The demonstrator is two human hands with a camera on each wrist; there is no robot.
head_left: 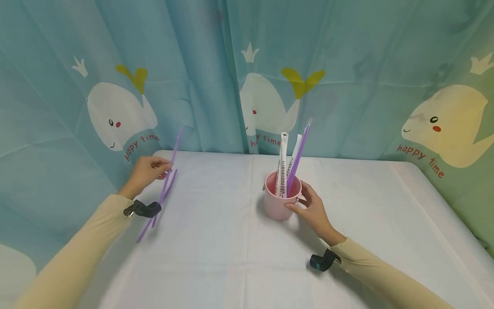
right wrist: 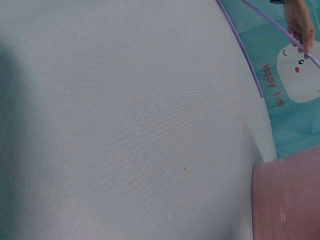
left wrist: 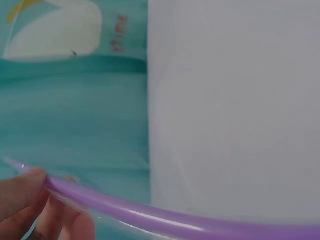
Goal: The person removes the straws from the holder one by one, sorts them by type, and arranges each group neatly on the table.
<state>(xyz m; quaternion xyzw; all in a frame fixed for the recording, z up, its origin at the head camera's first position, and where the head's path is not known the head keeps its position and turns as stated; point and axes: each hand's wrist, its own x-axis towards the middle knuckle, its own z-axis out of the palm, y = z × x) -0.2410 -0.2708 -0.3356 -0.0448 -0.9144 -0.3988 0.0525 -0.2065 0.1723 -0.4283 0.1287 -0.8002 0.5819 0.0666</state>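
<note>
At the table's left side, my left hand [head_left: 148, 171] pinches a purple drinking straw [left wrist: 125, 206] in a clear wrapper between thumb and fingertips. The straw slants, its upper end in front of the curtain. A second purple straw [head_left: 173, 178] lies on the table just beneath it. In the middle of the table stands a small pink bucket [head_left: 277, 210]. My right hand [head_left: 314, 212] grips its right side, thumb in front and fingers behind near the rim. Several white paper-wrapped straws [head_left: 283, 163] with dark print and purple straws [head_left: 298, 161] in clear wrap lean inside it.
A white cloth covers the table [head_left: 216, 240]. Behind and beside it hangs a blue-green curtain [head_left: 200, 64] printed with white whales, its folds close to the table's back and left edges. A dark wrist camera [head_left: 148, 209] sits on each sleeve cuff.
</note>
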